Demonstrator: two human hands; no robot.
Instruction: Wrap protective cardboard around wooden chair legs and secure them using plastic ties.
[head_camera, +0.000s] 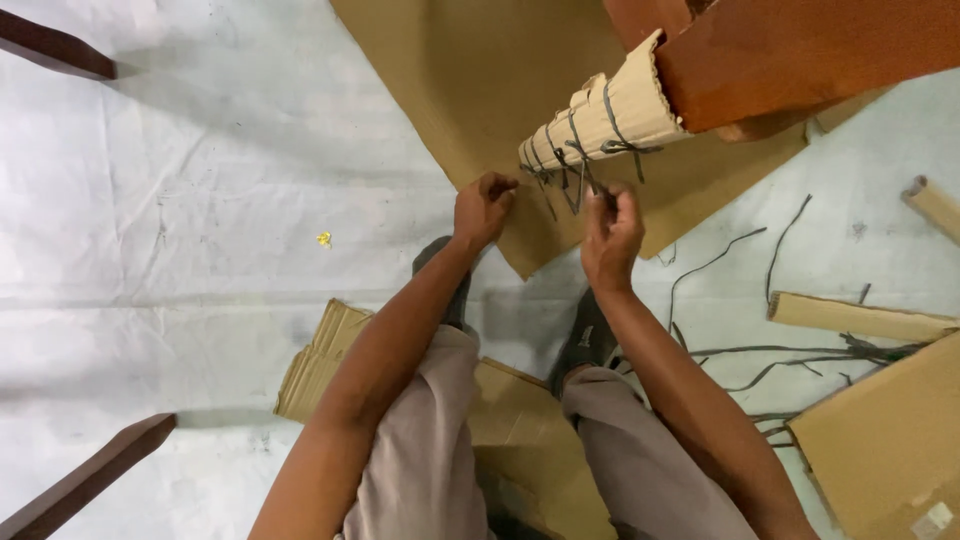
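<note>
Rolled bundle of corrugated cardboard (600, 120) sticks out from under a reddish-brown wooden piece (800, 50) at top right, its free end pointing down-left toward me. Dark cord (575, 150) wraps the bundle in several turns, loose ends hanging off the near end. My right hand (612, 235) sits just below the bundle end, fingers closed, pinching a strand of that cord. My left hand (483, 208) is just beside it to the left, fingers curled shut near the bundle tip; cannot tell whether a strand is actually caught between them. Both hands hover over the corner of a flat cardboard sheet (480, 70) that lies under the bundle on the pale floor (180, 180). Below the hands: my two dark shoes (585, 335) and grey trouser legs (420, 450), with a stack of folded cardboard (315, 365) beneath my left forearm. To the right, loose dark cords (780, 355) lie scattered on the floor, next to a rolled cardboard piece (860, 318) and a cardboard box (890, 440) at lower right. Small yellow scrap (324, 239) on the floor, well apart to the left. Dark wooden legs (55, 48) at upper left and lower left edges.
</note>
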